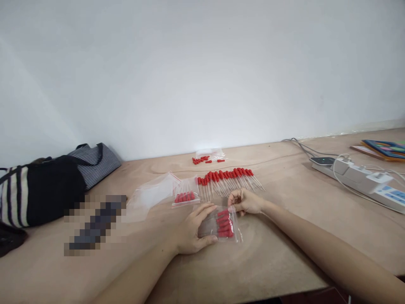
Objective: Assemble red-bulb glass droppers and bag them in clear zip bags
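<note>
A clear zip bag (225, 223) holding several red-topped droppers lies flat on the table, its seal end to the right. My left hand (196, 230) rests on the bag's left part, fingers and thumb spread around it. With thumb and fingertips pinched together, my right hand (243, 202) grips the bag's upper right corner. Just behind is a row of red-topped droppers (228, 179), side by side. A second bag with red-topped pieces (185, 196) sits left of that row, beside flat clear bags (152, 192).
Loose red caps (199, 160) and thin clear tubes lie near the wall. A dark bag (50, 190) and a striped bag (98, 164) stand at the left, near a blurred dark object (98, 223). A power strip (360, 179) with cables lies at the right.
</note>
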The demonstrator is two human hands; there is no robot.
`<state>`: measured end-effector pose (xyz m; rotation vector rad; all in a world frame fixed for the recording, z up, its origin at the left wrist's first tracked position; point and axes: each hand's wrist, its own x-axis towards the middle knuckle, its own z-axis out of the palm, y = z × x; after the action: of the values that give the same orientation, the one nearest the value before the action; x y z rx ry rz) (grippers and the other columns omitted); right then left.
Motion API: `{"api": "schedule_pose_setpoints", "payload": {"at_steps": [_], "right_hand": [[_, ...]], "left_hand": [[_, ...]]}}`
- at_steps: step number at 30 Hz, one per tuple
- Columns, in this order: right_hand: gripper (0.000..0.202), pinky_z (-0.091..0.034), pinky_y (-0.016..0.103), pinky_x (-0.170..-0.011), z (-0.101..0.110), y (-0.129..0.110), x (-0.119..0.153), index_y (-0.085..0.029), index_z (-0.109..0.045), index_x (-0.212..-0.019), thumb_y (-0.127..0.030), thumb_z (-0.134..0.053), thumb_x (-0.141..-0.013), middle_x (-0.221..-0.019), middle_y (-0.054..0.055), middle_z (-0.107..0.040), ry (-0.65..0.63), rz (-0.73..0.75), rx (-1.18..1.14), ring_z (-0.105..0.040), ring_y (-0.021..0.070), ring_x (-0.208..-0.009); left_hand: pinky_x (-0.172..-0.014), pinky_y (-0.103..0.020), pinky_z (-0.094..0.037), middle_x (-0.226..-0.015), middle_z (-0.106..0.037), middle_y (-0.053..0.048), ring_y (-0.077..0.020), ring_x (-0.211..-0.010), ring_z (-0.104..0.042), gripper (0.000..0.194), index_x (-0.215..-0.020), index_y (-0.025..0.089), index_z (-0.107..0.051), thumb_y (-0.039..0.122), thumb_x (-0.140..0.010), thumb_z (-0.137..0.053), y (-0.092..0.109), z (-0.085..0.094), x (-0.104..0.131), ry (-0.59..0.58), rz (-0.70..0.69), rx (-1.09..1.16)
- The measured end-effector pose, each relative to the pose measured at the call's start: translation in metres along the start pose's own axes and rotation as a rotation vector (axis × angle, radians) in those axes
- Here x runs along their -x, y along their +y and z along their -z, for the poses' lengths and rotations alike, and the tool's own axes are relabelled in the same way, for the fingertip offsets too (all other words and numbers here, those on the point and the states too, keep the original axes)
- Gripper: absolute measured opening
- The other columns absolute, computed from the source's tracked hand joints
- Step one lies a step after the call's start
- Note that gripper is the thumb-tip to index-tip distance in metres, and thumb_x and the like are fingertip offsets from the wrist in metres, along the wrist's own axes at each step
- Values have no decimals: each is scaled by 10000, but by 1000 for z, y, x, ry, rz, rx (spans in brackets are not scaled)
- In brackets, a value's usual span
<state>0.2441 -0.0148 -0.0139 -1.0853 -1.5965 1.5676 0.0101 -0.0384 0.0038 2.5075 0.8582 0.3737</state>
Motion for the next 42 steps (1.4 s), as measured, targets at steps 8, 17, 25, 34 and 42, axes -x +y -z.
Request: {"api": "schedule_pose_setpoints", "payload": {"at_steps": [8,17,25,34,42], "right_hand": [[373,-326,159,-360,-3,10,0,-149,-464,-542,-395,-738,-481,-424,-79,-454,64,59,114,-412,40,-363],[297,-274,163,-401,7,6,27,-165,-462,-595,-343,-697,-561,-462,-88,-407,-3,107,205,-337,37,-416],[258,-285,175,-416,-2,11,67,-163,-557,-653,-331,-718,-543,-510,-58,-495,-48,107,293,-369,53,-450],[260,-386,222,-535,-22,21,79,-228,-620,-988,-297,-484,-777,-759,34,-620,193,488,785,-518,106,-589],[273,-309,251,-524,-32,20,68,-186,-646,-827,-213,-375,-849,-622,42,-595,260,768,1330,-488,112,-530]], "left_hand": [[-983,-456,-279,-1337,-321,-97,-272,-1213,-306,673,-1279,234,-300,432,-701,-581,1,1,0,6,-14,1],[-980,-447,-288,-1313,-359,-91,-270,-1190,-344,625,-1231,231,-381,387,-676,-621,2,6,0,23,-16,-1],[-952,-413,-340,-1200,-472,-78,-223,-1117,-426,378,-1150,208,-461,246,-776,-501,-10,3,3,240,1,-96],[-852,-373,-437,-1025,-583,-94,-228,-969,-531,381,-989,188,-589,400,-675,-631,18,-12,16,264,-343,-63],[-727,-307,-490,-829,-652,-62,-160,-789,-589,163,-820,181,-632,163,-776,-476,17,-17,15,360,-442,-240]]}}
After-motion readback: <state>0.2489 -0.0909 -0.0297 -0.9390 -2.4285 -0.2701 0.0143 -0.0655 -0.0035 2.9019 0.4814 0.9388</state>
